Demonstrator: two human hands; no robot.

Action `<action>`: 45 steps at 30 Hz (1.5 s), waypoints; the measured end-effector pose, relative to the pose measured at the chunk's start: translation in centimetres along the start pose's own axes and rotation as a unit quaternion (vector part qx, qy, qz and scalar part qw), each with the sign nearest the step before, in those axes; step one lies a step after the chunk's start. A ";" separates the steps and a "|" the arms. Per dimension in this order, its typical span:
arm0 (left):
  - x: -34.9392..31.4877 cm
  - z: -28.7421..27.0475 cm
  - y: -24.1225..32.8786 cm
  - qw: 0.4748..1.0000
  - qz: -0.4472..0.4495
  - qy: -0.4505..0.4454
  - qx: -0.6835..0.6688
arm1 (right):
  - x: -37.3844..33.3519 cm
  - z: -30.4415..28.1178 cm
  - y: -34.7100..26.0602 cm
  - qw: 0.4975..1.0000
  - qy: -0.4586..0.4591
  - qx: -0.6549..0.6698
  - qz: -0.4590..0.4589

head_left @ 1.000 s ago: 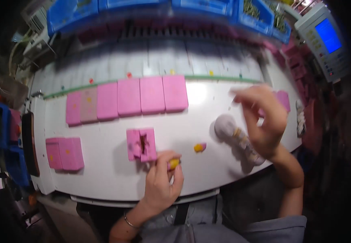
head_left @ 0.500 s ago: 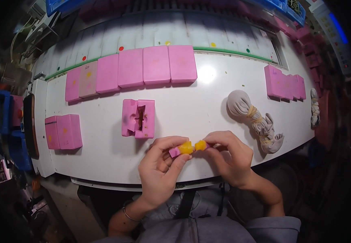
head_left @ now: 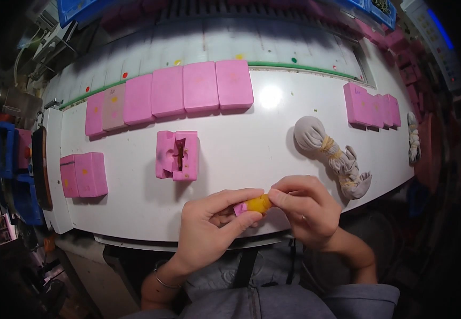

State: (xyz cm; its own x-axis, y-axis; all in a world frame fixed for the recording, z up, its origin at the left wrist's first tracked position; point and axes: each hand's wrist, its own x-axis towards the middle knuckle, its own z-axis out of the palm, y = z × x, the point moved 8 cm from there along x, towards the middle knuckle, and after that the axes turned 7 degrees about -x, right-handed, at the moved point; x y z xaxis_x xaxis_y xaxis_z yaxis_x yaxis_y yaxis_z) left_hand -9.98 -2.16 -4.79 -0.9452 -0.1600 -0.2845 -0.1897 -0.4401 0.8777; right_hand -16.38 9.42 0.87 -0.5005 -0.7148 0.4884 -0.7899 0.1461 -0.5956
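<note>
Above the near table edge, my left hand (head_left: 214, 217) is closed around a small yellow-and-pink piece (head_left: 257, 204), its pink end showing between thumb and fingers. My right hand (head_left: 310, 208) pinches at the right-hand end of the yellow part, thumb and forefinger pressed together. Whether the yellow is one body or two touching parts, I cannot tell; the fingers cover its right end. Beyond my left hand stands a pink mould block (head_left: 177, 156) with a dark, irregular cavity facing up. Right of my hands lies a grey cloth bundle (head_left: 329, 151) tied with tan bands.
A row of pink blocks (head_left: 169, 91) runs along the table's far side, before a green strip (head_left: 273, 66). Two pink blocks (head_left: 84, 174) sit at the left, several more (head_left: 369, 105) at the far right. A smaller tied bundle (head_left: 413, 139) lies by the right edge.
Two yellow parts with pink ends, held apart with a narrow gap, have come together. My right hand has moved against my left, and its pink end is hidden now. The view has shifted slightly.
</note>
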 end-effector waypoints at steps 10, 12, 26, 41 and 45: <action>0.6 0.4 -1.4 0.987 -0.006 0.023 -0.158 | 0.6 0.4 -1.0 0.996 0.010 -0.080 0.037; 0.9 0.7 -2.2 0.969 -0.040 0.037 -0.241 | 1.3 0.5 -1.8 0.986 -0.017 -0.159 0.038; 1.4 1.7 -1.1 0.998 0.027 0.009 -0.059 | 2.0 -2.7 3.2 0.926 0.023 -0.370 0.072; -4.9 -1.7 6.8 0.865 0.397 0.175 0.251 | 1.8 -3.1 3.4 0.914 -0.004 -0.399 0.071; -3.5 -3.3 8.0 0.792 0.403 0.292 0.352 | 3.3 -1.8 3.0 0.898 -0.013 -0.434 0.071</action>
State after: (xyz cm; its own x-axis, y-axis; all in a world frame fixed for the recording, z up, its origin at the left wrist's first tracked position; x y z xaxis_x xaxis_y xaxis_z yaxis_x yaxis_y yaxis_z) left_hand -7.35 -8.06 1.98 -0.5888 -0.6107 0.5295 0.1177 0.5833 0.8037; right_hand -21.05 8.76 1.87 -0.6183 -0.6610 0.4253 -0.7031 0.7070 0.0767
